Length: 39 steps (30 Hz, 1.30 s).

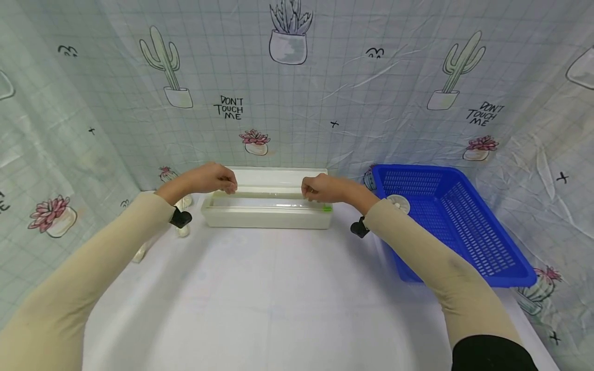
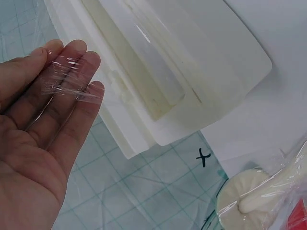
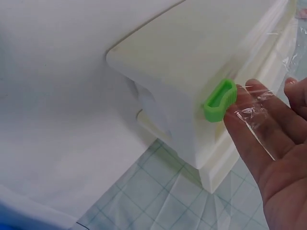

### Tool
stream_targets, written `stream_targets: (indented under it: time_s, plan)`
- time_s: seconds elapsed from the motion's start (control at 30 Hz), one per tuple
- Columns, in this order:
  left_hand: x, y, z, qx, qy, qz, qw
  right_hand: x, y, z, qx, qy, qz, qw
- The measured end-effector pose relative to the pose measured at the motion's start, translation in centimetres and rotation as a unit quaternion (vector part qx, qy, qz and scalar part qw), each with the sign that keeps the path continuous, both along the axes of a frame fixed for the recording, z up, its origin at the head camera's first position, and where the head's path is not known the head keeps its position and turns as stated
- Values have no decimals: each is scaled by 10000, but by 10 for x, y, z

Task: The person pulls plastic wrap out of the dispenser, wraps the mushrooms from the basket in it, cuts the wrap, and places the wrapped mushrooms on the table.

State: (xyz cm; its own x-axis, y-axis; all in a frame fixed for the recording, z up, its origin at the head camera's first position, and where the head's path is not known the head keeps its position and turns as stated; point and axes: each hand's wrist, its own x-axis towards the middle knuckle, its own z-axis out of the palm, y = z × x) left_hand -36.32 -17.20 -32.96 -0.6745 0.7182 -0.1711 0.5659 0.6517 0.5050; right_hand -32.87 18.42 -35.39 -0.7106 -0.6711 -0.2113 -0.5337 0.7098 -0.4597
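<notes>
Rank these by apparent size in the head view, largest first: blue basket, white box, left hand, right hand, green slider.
1. Basket
2. Box
3. Left hand and right hand: too alike to rank
4. Slider

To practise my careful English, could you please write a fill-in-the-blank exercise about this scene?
1. The film held by the left grip and the right grip is see-____.
2. The basket is coloured ____.
3. The small plastic piece on the white box is coloured ____.
4. Capital letters on the printed cloth say DON'T ____ ME.

Missing words: through; blue; green; TOUCH.
</notes>
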Motion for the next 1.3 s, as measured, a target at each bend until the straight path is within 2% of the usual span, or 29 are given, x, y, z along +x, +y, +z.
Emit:
stream_targets:
  time_s: [0.17,0.5,0.6,0.8,1.0,1.3]
  plan:
    - [2,-3,2,79,-38,125,9999,1,1,-3,-388,-265,-137,9988]
    - [5,-4,6,131,137,397,9990,-2,11,-5,-487,-164,333,9981]
    - [5,-4,6,101,150,495,9986,-1,13,-3,-562,-188,346,9976]
    - [6,-7,8,151,150,501,9985,1,13,5,-533,-96,40,9985]
    - [10,-10,11,252,218,422,9985,3,14,13,-534,73,130,9985]
    - [18,-12,18,287,251,392,9985,9,15,24,-600,-129,55,9981]
